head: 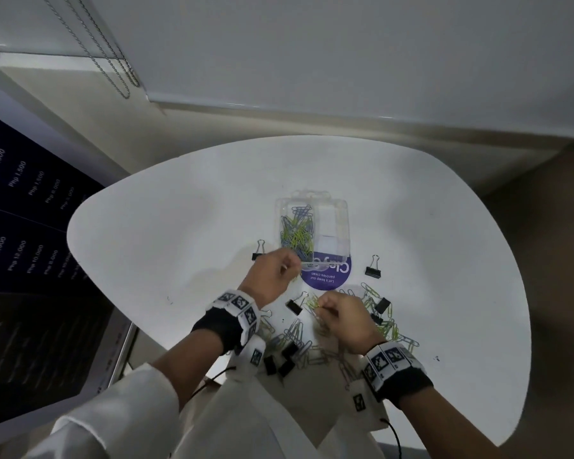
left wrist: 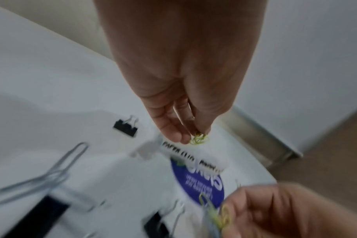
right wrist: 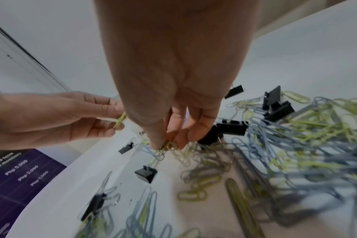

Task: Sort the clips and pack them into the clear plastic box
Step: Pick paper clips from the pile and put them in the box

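My left hand [head: 272, 276] pinching yellow clips [left wrist: 198, 139] at the clear box's [head: 340, 226] six o'clock edge, my right hand [head: 343, 318] pinching more clips [right wrist: 167, 145] from the pile [head: 386, 326]

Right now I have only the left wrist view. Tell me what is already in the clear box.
Observer: In the head view, the clear plastic box holds green and blue paper clips, all on its left side.
Operator: Tell me where the loose ones lie.
Observer: The right wrist view shows a loose pile of blue and green clips on the table, beside the right hand, which pinches a few green ones.
Operator: Report the binder clips.
Observer: I see none in the box. Several black ones lie on the table, and one binder clip sits to the right of the box.
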The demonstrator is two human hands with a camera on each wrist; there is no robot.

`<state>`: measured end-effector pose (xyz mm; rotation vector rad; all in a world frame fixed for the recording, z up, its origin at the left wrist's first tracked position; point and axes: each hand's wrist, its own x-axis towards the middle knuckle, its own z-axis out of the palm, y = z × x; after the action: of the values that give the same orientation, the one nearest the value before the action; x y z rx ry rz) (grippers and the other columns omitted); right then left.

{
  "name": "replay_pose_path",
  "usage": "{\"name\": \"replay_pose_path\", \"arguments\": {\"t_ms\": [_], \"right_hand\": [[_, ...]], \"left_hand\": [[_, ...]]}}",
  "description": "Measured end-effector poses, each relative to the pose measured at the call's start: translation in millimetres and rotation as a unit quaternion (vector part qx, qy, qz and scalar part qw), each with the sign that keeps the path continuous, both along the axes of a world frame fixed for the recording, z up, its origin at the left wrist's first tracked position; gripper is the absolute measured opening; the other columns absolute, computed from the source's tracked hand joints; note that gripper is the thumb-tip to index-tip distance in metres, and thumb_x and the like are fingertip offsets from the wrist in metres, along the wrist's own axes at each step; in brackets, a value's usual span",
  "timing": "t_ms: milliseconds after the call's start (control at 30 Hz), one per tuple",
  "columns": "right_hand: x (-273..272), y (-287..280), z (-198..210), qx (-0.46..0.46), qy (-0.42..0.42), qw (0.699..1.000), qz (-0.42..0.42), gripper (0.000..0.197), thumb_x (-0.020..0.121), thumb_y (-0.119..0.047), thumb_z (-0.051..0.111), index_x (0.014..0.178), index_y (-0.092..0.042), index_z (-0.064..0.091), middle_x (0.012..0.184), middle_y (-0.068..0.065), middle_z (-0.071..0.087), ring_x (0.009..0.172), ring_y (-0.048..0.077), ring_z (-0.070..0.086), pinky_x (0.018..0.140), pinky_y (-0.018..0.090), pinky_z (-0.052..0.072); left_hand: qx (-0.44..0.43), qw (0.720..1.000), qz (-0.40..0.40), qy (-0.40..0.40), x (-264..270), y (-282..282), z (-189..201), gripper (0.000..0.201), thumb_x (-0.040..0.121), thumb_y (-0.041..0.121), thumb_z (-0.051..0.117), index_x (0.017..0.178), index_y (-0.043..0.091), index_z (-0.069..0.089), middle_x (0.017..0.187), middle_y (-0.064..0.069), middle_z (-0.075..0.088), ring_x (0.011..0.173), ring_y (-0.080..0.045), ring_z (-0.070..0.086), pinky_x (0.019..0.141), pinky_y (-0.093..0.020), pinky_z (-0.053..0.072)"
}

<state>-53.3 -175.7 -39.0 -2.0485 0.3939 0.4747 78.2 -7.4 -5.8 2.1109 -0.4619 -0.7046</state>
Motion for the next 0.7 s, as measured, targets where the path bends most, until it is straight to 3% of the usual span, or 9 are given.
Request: {"name": "replay_pose_path", "arguments": {"t_ms": [100,200,300,500,600,700], "right_hand": [[12,-1,9,0.028,-0.008,0.999,-0.037,0.009,0.088,-0.011,0.071,0.089,-0.019,0.068,0.082,-0.009,0.072,0.075,0.0,0.066,0.073,0.01,0.048],[32,0,21,0.043,-0.04,0.995,-0.077,0.005,0.089,-0.011,0.07,0.094,-0.012,0.07,0.085,-0.001,0.074,0.079,0.011,0.069,0.072,0.013,0.051],[60,0,28,0.054,-0.06,0.989,-0.126,0.007,0.089,-0.014,0.071,0.096,-0.012,0.069,0.086,-0.003,0.075,0.081,0.011,0.071,0.079,0.021,0.056],[117,5,28,0.054,-0.081,0.978,-0.183,0.018,0.09,-0.016,0.07,0.106,-0.009,0.068,0.098,0.004,0.074,0.086,0.017,0.069,0.086,0.034,0.058],[122,8,26,0.034,-0.075,0.984,-0.161,0.024,0.091,-0.014,0.07,0.114,-0.007,0.068,0.108,0.006,0.072,0.096,0.016,0.068,0.095,0.031,0.054],[102,6,30,0.007,-0.089,0.99,-0.107,0.014,0.089,-0.011,0.071,0.102,-0.013,0.072,0.101,0.004,0.073,0.092,0.015,0.068,0.089,0.027,0.054]], "left_hand": [[-0.042,0.993,0.105,-0.01,25,-17,7,0.003,0.09,0.013,0.062,0.091,0.015,0.064,0.083,0.007,0.066,0.075,-0.009,0.064,0.07,-0.017,0.052],[-0.044,0.986,0.158,-0.009,41,-23,2,0.007,0.088,0.012,0.064,0.094,0.012,0.065,0.086,0.001,0.067,0.076,-0.016,0.066,0.072,-0.023,0.054],[-0.022,0.988,0.148,-0.023,41,-18,-4,0.011,0.088,0.011,0.064,0.098,0.011,0.066,0.094,-0.002,0.068,0.077,-0.016,0.066,0.075,-0.025,0.054],[0.039,0.992,0.098,-0.074,11,26,-16,0.008,0.089,0.014,0.061,0.096,0.015,0.065,0.089,0.001,0.064,0.073,-0.011,0.06,0.072,-0.028,0.052],[0.09,0.992,0.056,-0.069,-4,51,-25,0.012,0.09,0.017,0.058,0.102,0.018,0.062,0.094,0.002,0.059,0.079,-0.01,0.057,0.076,-0.029,0.051],[0.146,0.984,0.003,-0.1,-14,68,-32,0.017,0.089,0.019,0.058,0.105,0.018,0.062,0.1,0.002,0.056,0.094,-0.016,0.053,0.084,-0.033,0.049]]}}
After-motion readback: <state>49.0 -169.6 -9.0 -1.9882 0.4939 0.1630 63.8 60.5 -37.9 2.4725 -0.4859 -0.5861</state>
